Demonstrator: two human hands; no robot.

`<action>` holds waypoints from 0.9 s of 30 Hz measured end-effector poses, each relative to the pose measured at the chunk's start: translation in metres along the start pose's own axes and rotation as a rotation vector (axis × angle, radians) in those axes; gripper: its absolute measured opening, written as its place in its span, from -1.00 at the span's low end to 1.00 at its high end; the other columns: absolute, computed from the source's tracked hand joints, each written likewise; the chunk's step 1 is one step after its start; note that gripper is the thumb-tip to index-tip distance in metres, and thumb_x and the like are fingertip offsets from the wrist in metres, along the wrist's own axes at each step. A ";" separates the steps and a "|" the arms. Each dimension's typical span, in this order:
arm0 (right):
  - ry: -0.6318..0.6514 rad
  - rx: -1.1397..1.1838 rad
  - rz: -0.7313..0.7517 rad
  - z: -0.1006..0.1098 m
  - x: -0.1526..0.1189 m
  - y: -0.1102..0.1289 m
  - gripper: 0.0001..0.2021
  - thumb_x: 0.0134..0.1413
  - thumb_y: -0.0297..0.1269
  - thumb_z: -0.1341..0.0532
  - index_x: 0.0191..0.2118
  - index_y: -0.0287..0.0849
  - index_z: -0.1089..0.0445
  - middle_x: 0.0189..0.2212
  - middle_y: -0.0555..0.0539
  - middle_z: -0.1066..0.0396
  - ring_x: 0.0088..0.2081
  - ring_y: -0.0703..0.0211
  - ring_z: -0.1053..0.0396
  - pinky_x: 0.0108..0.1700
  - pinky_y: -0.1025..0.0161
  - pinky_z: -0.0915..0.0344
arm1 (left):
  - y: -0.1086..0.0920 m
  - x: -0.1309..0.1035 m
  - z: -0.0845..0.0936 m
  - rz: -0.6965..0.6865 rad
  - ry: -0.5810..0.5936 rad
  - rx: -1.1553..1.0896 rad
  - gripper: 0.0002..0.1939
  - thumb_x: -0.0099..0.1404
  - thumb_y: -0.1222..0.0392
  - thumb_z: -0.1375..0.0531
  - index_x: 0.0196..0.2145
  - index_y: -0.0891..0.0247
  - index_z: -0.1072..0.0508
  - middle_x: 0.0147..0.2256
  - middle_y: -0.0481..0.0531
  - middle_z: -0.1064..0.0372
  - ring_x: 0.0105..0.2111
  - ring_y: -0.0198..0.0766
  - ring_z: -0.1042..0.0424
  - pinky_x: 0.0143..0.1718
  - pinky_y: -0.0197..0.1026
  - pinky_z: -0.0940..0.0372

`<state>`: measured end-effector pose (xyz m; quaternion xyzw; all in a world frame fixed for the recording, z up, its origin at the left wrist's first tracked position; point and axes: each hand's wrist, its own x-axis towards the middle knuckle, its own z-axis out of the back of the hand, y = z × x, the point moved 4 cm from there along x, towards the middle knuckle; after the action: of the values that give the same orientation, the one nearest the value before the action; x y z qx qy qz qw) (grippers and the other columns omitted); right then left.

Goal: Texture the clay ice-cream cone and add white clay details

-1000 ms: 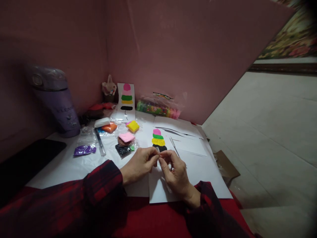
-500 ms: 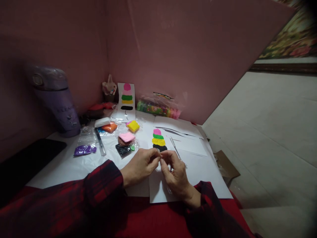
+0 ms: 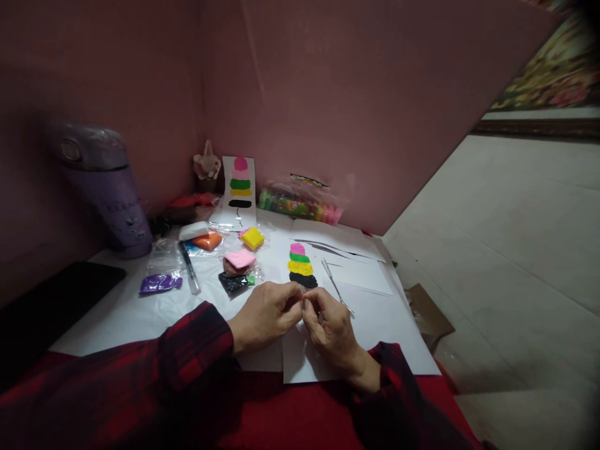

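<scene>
My left hand and my right hand meet at the fingertips over the near part of a white sheet. Both are pinched, and whatever lies between the fingertips is too small to make out. Just beyond them the sheet bears a stack of coloured shapes: pink, green, yellow and black. A thin metal tool lies to the right of the stack. Left of it are packets of pink clay and black clay.
A purple bottle stands at the left, behind a dark flat object. Yellow, orange and purple clay packets and a pen lie about. A reference card leans at the wall.
My right hand's fingers have curled in closer and shifted slightly. More of the black shape now shows beyond the fingertips. My left hand has barely moved.
</scene>
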<state>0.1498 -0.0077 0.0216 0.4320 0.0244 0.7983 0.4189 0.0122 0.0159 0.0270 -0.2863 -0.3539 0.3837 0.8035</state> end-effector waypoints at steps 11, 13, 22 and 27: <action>-0.029 0.064 -0.064 0.002 0.000 -0.001 -0.88 0.24 -0.41 -0.05 -0.31 -0.12 -0.27 -0.52 0.05 -0.33 -0.54 0.26 -0.32 -0.45 0.32 -0.24 | -0.007 0.002 0.002 -0.016 -0.015 -0.053 -0.85 0.22 0.27 -0.04 -0.50 0.25 -0.31 -0.57 -0.10 -0.26 -0.56 -0.38 -0.18 -0.47 -0.30 -0.06; -0.045 0.087 -0.111 0.003 0.001 -0.004 -0.87 0.26 -0.39 -0.04 -0.32 -0.12 -0.27 -0.52 0.04 -0.35 -0.52 0.25 -0.34 -0.44 0.31 -0.26 | -0.008 0.002 0.003 -0.006 -0.019 -0.075 -0.87 0.19 0.29 -0.04 -0.50 0.25 -0.32 -0.59 -0.13 -0.22 -0.57 -0.40 -0.16 -0.48 -0.31 -0.04; -0.102 0.214 -0.281 0.003 0.005 -0.017 -0.85 0.27 -0.31 -0.08 -0.35 -0.14 -0.29 -0.50 0.01 -0.41 -0.46 0.23 -0.40 -0.37 0.29 -0.33 | -0.008 0.002 0.005 0.018 -0.043 -0.082 -0.88 0.14 0.28 -0.03 -0.54 0.24 -0.25 -0.61 -0.14 -0.12 -0.58 -0.40 -0.09 -0.49 -0.29 0.02; -0.142 0.142 -0.178 0.004 0.001 -0.013 -0.95 0.18 -0.39 -0.13 -0.31 -0.13 -0.29 -0.53 0.07 -0.36 -0.55 0.29 -0.30 -0.48 0.33 -0.26 | -0.006 0.002 0.005 0.034 -0.052 -0.071 -0.85 0.16 0.25 -0.04 -0.55 0.24 -0.22 -0.62 -0.15 -0.11 -0.58 -0.40 -0.07 -0.50 -0.30 0.03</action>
<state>0.1607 0.0001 0.0200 0.5122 0.0896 0.7216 0.4572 0.0118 0.0149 0.0353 -0.3106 -0.3831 0.3920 0.7766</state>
